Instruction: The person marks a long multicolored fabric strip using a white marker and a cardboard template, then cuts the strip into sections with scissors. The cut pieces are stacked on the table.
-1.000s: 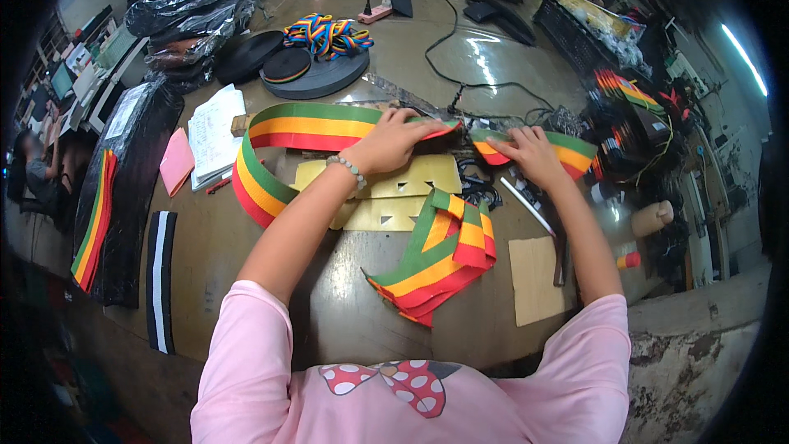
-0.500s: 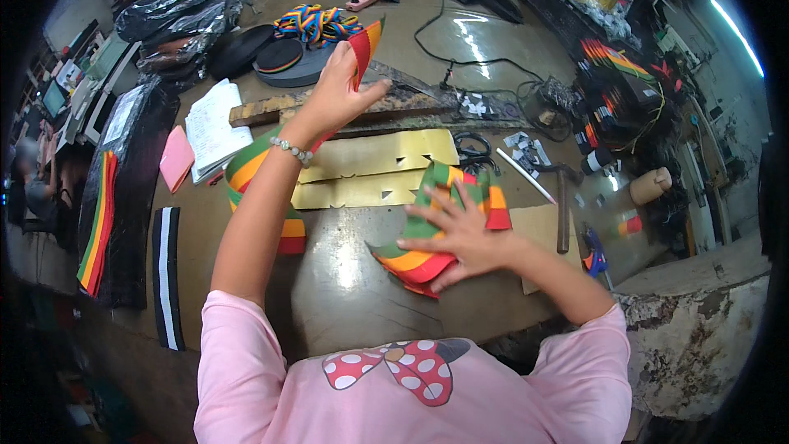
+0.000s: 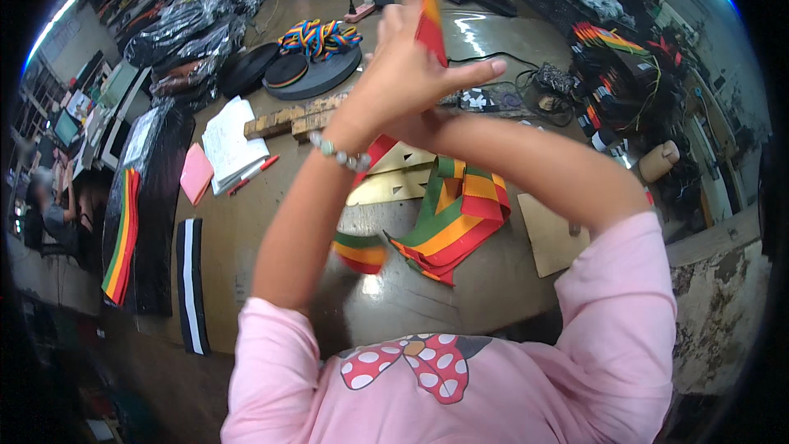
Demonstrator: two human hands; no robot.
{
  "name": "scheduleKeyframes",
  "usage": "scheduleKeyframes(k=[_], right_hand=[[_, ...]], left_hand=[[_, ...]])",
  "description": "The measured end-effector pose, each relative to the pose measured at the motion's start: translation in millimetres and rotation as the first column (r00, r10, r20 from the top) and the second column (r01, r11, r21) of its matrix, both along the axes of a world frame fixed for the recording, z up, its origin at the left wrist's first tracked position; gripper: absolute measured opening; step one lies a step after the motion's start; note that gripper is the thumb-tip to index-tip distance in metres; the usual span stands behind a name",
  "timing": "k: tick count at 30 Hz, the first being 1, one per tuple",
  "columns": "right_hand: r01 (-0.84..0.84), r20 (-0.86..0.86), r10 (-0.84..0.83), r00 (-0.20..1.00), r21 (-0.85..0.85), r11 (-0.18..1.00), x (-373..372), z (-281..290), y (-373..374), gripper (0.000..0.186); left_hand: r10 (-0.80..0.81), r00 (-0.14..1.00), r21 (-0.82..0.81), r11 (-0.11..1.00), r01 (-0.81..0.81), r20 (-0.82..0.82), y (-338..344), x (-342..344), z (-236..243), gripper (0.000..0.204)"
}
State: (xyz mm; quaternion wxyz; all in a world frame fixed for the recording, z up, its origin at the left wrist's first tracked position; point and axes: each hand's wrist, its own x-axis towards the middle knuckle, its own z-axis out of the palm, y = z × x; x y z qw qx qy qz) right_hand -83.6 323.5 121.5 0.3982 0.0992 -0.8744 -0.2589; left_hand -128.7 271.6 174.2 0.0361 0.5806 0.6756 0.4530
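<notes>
My left hand [image 3: 401, 66] is raised over the table, its thumb stretched out to the right, gripping a green, yellow and red striped strap [image 3: 429, 29] that stands up beside its fingers. The strap's loose end [image 3: 359, 253] hangs below my left forearm, slightly blurred. My right hand [image 3: 417, 127] reaches across behind the left one; its fingers are hidden. Several more striped straps [image 3: 460, 210] lie in a folded heap at the middle of the table. Just beyond them are yellowish template strips [image 3: 394, 185] with small notches.
On the left are a black strap with a white stripe [image 3: 191, 288], a notebook [image 3: 226, 144], pink paper [image 3: 196, 174] and a red pen [image 3: 253, 175]. Webbing rolls [image 3: 325, 74] and a wooden bar [image 3: 275, 122] lie farther back. A brown card [image 3: 552, 234] is under my right forearm.
My right hand has left the strap heap and crossed over behind my left hand. The left hand has moved right and up with its strap, and the strap's loose end has swung right.
</notes>
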Motion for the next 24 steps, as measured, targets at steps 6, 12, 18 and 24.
scheduleKeyframes(k=[6, 12, 18, 24], right_hand=[[-0.018, 0.695, -0.037, 0.718, 0.072, 0.997, 29, 97, 64, 0.025], [-0.057, 0.612, 0.026, 0.79, 0.031, 0.998, 58, 114, 124, 0.02], [0.044, 0.496, -0.035, 0.868, -0.005, 0.999, 67, 52, 212, 0.048], [0.145, 0.475, -0.027, 0.879, -0.212, 0.966, 72, -26, 251, 0.049]], left_hand=[[0.292, 0.956, 0.305, 0.911, -0.277, -0.005, -16, 14, -76, 0.132], [0.196, 0.919, 0.092, 0.98, -0.175, -0.343, 2, -39, -115, 0.109], [0.034, 0.808, -0.019, 0.998, -0.057, -0.588, 23, -79, -99, 0.073], [-0.121, 0.799, -0.168, 0.986, 0.025, -0.589, 60, -93, -109, 0.064]])
